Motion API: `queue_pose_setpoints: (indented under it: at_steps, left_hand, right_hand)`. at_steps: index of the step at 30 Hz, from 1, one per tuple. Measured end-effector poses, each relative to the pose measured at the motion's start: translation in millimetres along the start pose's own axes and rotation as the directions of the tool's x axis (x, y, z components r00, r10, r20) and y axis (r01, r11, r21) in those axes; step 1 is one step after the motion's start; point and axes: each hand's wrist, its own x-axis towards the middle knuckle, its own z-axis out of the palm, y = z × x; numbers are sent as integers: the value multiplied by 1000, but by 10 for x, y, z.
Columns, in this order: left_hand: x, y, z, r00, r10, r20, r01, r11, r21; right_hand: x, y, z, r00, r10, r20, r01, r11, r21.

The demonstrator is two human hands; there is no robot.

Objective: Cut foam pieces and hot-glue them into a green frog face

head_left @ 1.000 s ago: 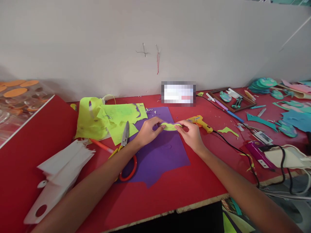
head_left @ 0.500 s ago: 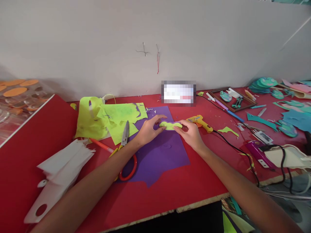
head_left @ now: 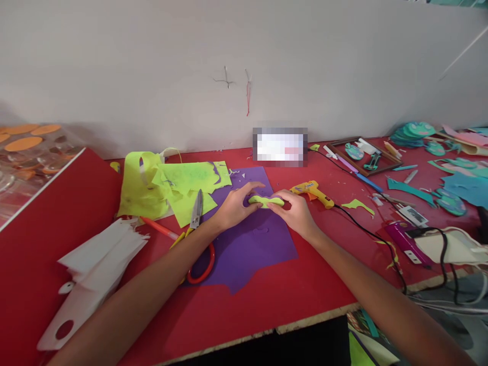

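Lime-green wavy strip (head_left: 266,202) over purple sheet (head_left: 251,244), yellow glue gun (head_left: 310,188) at three o'clock, is pinched by left hand (head_left: 234,206) and right hand (head_left: 297,211); right thumb (head_left: 275,208) has slid inward, suggesting pressing nearer mid-strip.

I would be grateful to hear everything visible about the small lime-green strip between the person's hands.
The strip is short, narrow and lime green, with a wavy far edge where purple shows. It looks like thin felt or foam. It is held crosswise over the purple sheet; whether it touches that is unclear. The right hand pinches its right end, and the left hand has its thumb against the near edge.
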Motion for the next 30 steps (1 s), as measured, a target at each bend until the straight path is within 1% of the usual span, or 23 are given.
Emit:
queue_pose_setpoints:
  at_steps: [6,10,14,16,21,27,30]
  left_hand:
    - [-2,55,-4,999,20,34,-18,998,-57]
    - [0,54,1,1000,22,6,-21,1000,-20]
    - [6,27,11,999,13,-51,-12,999,33]
    - [6,25,18,998,25,-61,-23,999,35]
    - [-8,52,29,998,54,-26,-53,998,30]
    - [11,13,31,991,92,-97,-84,993,88]
    - [17,5,35,990,104,-97,-94,991,95]
  right_hand:
    - [-1,1,-6,1000,-22,9,22,1000,-19]
    - [-3,-2,0,999,-32,2,32,999,-17]
    - [1,2,-18,1000,-18,-11,18,1000,13]
    - [2,7,-26,1000,-11,-10,11,1000,12]
    - [-1,14,-8,999,-48,5,48,997,-54]
    - [18,46,-29,998,-70,-1,69,989,-127]
    - [20,50,-41,997,-82,-15,79,987,-141]
